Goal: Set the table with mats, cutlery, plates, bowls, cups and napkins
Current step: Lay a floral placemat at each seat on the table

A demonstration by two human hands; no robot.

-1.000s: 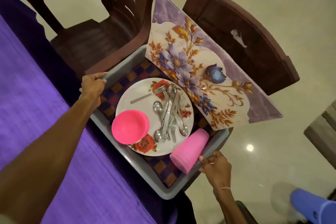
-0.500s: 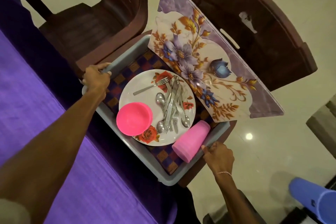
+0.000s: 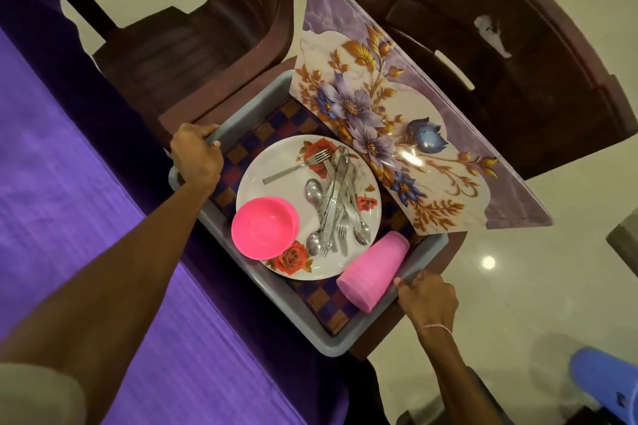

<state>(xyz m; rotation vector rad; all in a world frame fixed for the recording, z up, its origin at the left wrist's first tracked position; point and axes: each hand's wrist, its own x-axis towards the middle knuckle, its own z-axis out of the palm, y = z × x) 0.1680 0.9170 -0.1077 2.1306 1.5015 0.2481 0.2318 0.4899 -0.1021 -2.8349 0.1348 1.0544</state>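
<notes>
A grey plastic tub [image 3: 248,112] sits on a brown chair seat beside the table. My left hand [image 3: 195,155] grips its far-left rim and my right hand [image 3: 426,298] grips its near-right rim. Inside lie checked purple cloths [image 3: 266,129] under a rose-patterned white plate [image 3: 272,169]. On the plate rest a stack of pink bowls [image 3: 264,233] and several steel forks and spoons [image 3: 333,203]. A stack of pink cups [image 3: 373,271] lies on its side by my right hand. Floral purple mats [image 3: 386,107] lean out of the tub's far side.
The table with a purple cloth [image 3: 69,183] fills the left. Two more brown chairs [image 3: 500,55] stand behind the tub. A blue plastic object [image 3: 604,383] is at the lower right on the pale tiled floor.
The tub has moved away from the table edge and down onto the chair seat, with both hands still on its rims.
</notes>
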